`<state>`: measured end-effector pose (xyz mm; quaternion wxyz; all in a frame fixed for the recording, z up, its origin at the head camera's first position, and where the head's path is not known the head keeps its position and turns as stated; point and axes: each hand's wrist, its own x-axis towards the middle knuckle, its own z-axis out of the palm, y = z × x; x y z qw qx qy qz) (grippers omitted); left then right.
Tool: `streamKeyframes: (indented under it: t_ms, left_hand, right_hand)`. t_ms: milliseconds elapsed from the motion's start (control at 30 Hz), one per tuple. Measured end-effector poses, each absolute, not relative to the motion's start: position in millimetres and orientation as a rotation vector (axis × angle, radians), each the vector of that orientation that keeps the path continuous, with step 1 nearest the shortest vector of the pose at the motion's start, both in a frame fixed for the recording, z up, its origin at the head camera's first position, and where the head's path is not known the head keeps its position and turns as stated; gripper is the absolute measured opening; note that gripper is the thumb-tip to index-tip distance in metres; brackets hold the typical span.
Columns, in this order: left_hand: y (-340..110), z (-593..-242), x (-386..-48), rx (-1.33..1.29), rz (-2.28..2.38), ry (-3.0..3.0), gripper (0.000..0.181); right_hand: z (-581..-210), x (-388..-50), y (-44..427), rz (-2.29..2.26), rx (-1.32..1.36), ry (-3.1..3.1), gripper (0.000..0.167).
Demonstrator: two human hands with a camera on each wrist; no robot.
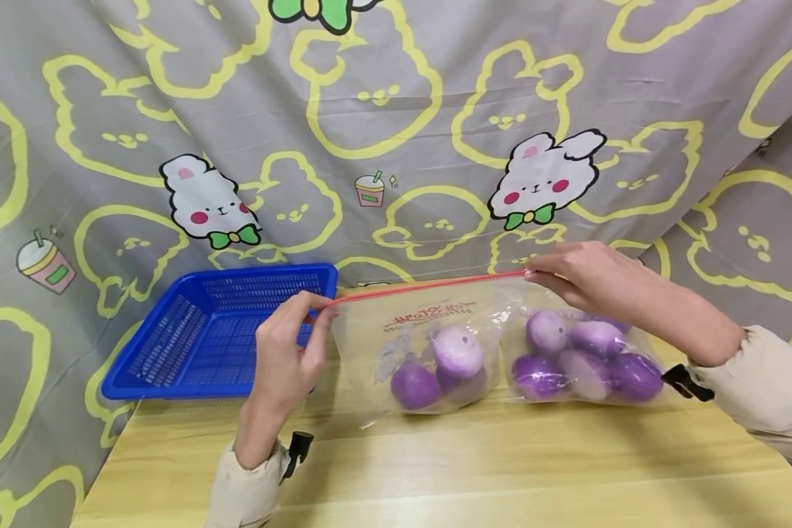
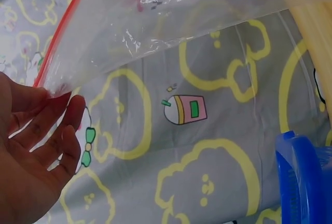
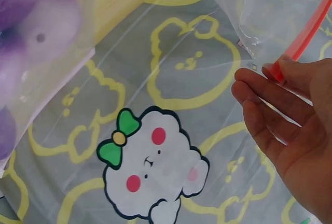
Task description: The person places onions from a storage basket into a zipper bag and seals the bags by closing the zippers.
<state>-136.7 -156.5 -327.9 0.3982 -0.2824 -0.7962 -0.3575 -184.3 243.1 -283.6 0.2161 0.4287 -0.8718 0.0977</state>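
Note:
A clear zip bag (image 1: 369, 352) with a red zip strip hangs stretched between both hands, a few round purple-and-white vegetables (image 1: 458, 352) in its bottom. My left hand (image 1: 287, 359) pinches the strip's left end between thumb and fingers, also plain in the left wrist view. At the other end, my right hand (image 1: 587, 275) pinches the red strip (image 3: 306, 35) with thumb and forefinger. Just right of it a second clear bag (image 1: 511, 396), filled with several similar purple vegetables (image 1: 597, 339), sits on the table below my right forearm.
A blue plastic basket (image 1: 152, 389) stands at the back left of the wooden table (image 1: 435, 469), behind my left hand. A grey patterned curtain (image 1: 429, 95) hangs close behind the table's far edge.

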Motion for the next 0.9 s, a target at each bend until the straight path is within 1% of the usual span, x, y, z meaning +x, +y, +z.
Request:
streamKeyframes:
  t_ms: [100, 167, 233, 300, 367, 400, 467, 533, 600, 667, 767, 833, 867, 900]
  left_hand:
    - [-164.1, -328.4, -140.5, -0.700, -0.921, -2.002, 0.007]
    - [-168.8, -328.5, -147.4, -0.686, -0.935, -2.021, 0.007]
    - [-173.1, -329.0, -158.2, -0.665, -0.924, -2.071, 0.006]
    - [-175.6, -329.2, -171.9, -0.644, -0.890, -2.147, 0.006]
    - [-177.8, -329.9, -186.4, -0.615, -0.834, -2.245, 0.010]
    - [-178.7, -330.5, -193.0, -0.603, -0.806, -2.307, 0.015]
    - [-179.0, -332.6, -203.7, -0.582, -0.755, -2.443, 0.030]
    - [-179.1, -337.5, -209.5, -0.573, -0.706, -2.584, 0.048]
    - [-177.6, -345.1, -208.4, -0.571, -0.653, -2.701, 0.063]
    - [-174.0, -354.0, -202.7, -0.573, -0.589, -2.780, 0.071]
    - [-164.1, -367.3, -189.5, -0.621, -0.510, -2.820, 0.072]
    - [-156.6, -375.3, -177.9, -0.677, -0.469, -2.819, 0.070]
    - [-153.1, -379.2, -171.8, -0.713, -0.461, -2.809, 0.069]
    - [-150.9, -383.3, -165.2, -0.748, -0.456, -2.795, 0.067]
  right_hand:
    - [-279.9, -183.4, 233.7, 0.267, 1.139, -2.441, 0.007]
    - [-277.5, -187.0, 227.0, 0.245, 1.094, -2.473, 0.011]
    - [-276.9, -194.7, 220.8, 0.220, 1.057, -2.507, 0.017]
    - [-280.7, -205.3, 217.1, 0.204, 1.029, -2.522, 0.017]
    - [-287.6, -217.8, 214.1, 0.207, 0.999, -2.541, 0.015]
    - [-292.0, -224.2, 213.0, 0.215, 0.983, -2.551, 0.013]
    - [-302.3, -238.0, 211.1, 0.241, 0.940, -2.571, 0.014]
    - [-313.2, -252.1, 207.6, 0.276, 0.892, -2.603, 0.020]
    - [-326.1, -267.2, 202.6, 0.318, 0.855, -2.630, 0.025]
    - [-340.0, -281.6, 197.6, 0.350, 0.811, -2.660, 0.029]
    - [-359.9, -295.7, 196.0, 0.375, 0.763, -2.688, 0.020]
    - [-368.3, -296.2, 199.1, 0.368, 0.745, -2.700, 0.007]
    - [-370.3, -292.7, 201.6, 0.369, 0.743, -2.701, 0.007]
    - [-371.5, -286.8, 204.3, 0.378, 0.747, -2.693, 0.015]
